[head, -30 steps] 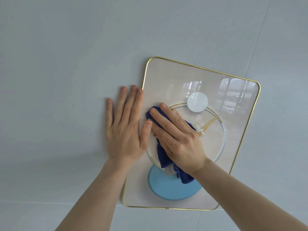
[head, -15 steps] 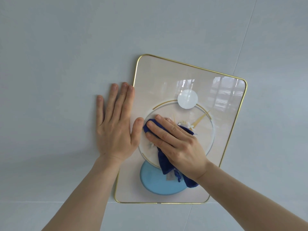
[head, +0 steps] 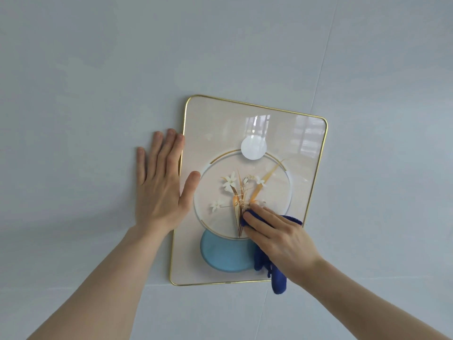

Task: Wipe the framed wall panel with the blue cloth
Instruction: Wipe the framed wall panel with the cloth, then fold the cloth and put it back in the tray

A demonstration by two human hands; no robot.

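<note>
While its fingers lie nearly flat, the right hand (head: 282,238) presses the blue cloth (head: 274,271) against the framed wall panel (head: 220,133) at five o'clock; the left hand (head: 160,185) rests spread on the wall (head: 98,94) at nine o'clock, thumb touching the panel's glass.

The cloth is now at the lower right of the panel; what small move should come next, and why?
Probably slide the right hand with the cloth left across the bottom of the panel, over the blue disc. The cloth sits near the lower right edge, that strip lies beside it, and the left hand is flat on the wall at the panel's left edge.
</note>
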